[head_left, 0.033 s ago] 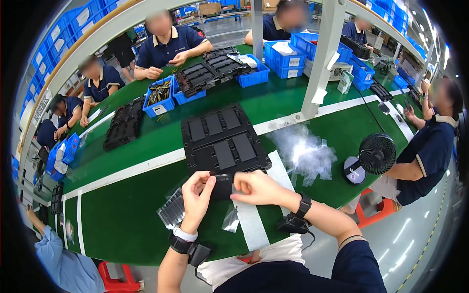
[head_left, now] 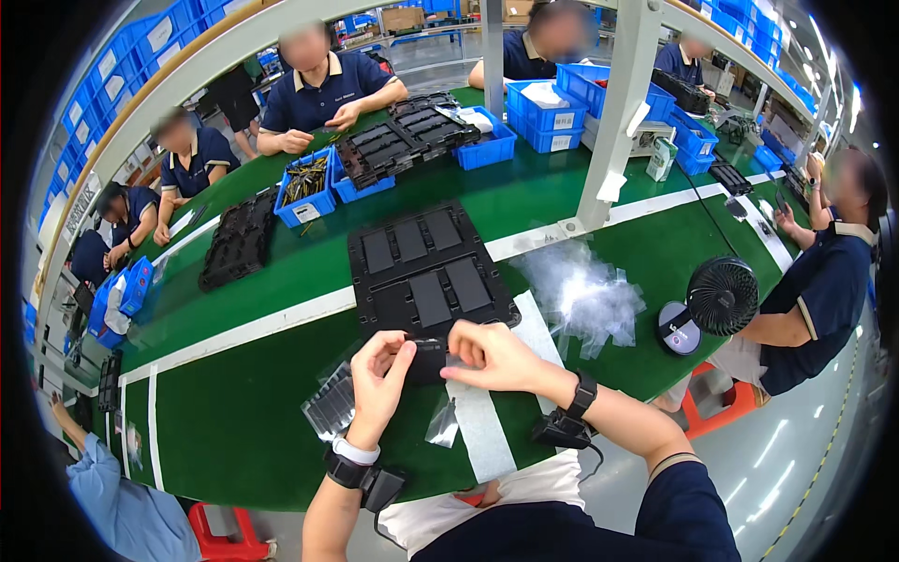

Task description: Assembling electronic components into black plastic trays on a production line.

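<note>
A small flat black rectangular piece is held between my hands above the near edge of the table. My left hand pinches its left edge between thumb and fingers. At the opposite edge my right hand is closed, with thumb and curled fingers together; its fingertips partly cover that side. Just beyond them lies a black tray carrying several similar flat black pieces in slots. Beside my left wrist is a clear plastic pack of dark strips. A small clear film bag rests below the held piece.
A heap of clear plastic film lies right of the tray, near a black desk fan. A grey post rises from the table. Blue bins and more black trays stand farther back. Several people work around the table.
</note>
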A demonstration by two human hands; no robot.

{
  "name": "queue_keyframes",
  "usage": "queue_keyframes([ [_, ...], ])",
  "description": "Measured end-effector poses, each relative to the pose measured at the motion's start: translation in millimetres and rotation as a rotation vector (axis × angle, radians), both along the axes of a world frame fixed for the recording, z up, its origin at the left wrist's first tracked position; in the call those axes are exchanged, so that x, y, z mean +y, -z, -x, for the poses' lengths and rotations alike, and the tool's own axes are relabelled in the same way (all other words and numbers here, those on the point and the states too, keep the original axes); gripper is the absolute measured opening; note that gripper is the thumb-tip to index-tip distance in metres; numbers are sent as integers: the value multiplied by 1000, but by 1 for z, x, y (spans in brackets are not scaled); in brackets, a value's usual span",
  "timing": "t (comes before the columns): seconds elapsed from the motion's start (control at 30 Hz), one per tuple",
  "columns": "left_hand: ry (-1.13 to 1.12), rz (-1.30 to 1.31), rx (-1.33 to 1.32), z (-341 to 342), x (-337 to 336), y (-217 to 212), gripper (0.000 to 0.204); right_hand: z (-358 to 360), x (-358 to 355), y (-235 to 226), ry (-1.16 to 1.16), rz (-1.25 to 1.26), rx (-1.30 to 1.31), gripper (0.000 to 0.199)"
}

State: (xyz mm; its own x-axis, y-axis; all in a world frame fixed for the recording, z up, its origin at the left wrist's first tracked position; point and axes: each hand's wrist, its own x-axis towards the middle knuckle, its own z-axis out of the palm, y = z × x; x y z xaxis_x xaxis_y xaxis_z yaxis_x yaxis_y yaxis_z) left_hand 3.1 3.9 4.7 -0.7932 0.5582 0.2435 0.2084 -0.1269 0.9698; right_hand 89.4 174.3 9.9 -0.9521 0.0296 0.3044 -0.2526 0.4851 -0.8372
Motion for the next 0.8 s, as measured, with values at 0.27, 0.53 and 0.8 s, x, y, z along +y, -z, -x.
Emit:
queue_keyframes([
  [0.27,159,-41,-39,-12,7,-8,18,-1,-2,2,14,227,121,19],
  [0.53,369,89,-202,-12,8,-3,27,-5,0,-5,54,433,120,23],
  [0.8,319,119,-167,-16,3,-4,24,-1,2,1,-9,165,235,29],
])
